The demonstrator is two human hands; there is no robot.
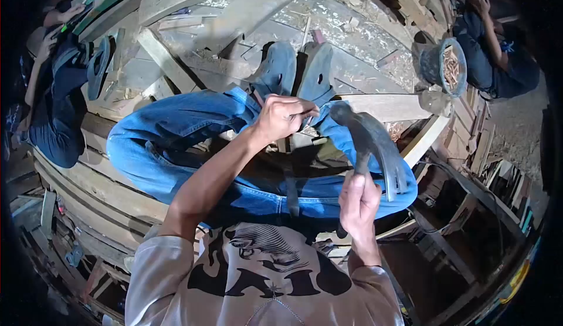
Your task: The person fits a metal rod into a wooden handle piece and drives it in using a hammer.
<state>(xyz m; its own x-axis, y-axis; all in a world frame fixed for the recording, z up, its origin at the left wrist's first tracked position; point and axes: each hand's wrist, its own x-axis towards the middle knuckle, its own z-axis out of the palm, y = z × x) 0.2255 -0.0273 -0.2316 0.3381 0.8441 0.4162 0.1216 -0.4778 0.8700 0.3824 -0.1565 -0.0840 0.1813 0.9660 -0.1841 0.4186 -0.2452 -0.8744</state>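
My right hand (359, 204) is wrapped around the handle of a claw hammer (365, 141), held over my right thigh. The hammer's dark head points away from me, and its claw curves down on the right. My left hand (285, 116) is closed, fingers pinched together, in front of my shins and left of the hammer head. Whatever it grips is too small or hidden to name. Below it, between my legs in blue jeans (176, 126), lies a shadowed area with dark pieces I cannot make out.
A pale wooden board (381, 108) lies beyond the hammer. To the right, a bucket (444, 68) holds small brownish pieces, beside a seated person (492, 50). Another person (50, 97) sits at left. Wood offcuts (167, 59) and planks (111, 191) surround me.
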